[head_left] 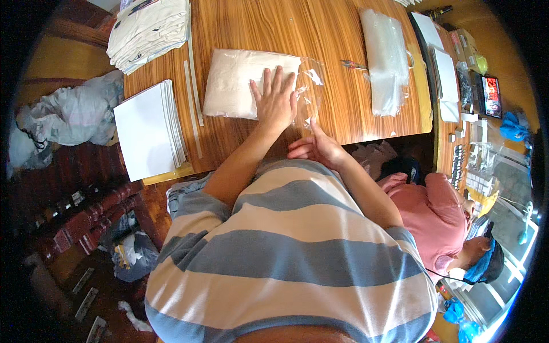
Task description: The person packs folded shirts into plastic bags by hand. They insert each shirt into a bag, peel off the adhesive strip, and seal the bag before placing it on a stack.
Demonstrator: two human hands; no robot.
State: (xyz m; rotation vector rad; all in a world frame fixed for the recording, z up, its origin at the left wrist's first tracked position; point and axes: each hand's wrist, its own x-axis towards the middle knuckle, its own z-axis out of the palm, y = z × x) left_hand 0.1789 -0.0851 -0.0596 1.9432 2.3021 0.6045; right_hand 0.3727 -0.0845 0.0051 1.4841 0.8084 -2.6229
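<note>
A folded cream cloth [231, 86] lies flat inside a clear plastic bag on the wooden table in front of me. The bag's loose, crinkled end [311, 74] sticks out to the right of the cloth. My left hand [275, 103] rests on top of the package near that end, palm down with fingers spread. Close to the table's near edge, my right hand [321, 147] has its thumb raised toward the bag's near right corner and its fingers pointing left. Whether that thumb touches the plastic is hard to make out.
Folded cream cloths [150, 37] are stacked at the far left, with white sheets [147, 128] nearer me. Pale strips [193, 94] lie beside them. To the right are small scissors [354, 65] and clear plastic bags [384, 63]. A person in pink [432, 208] is at the right.
</note>
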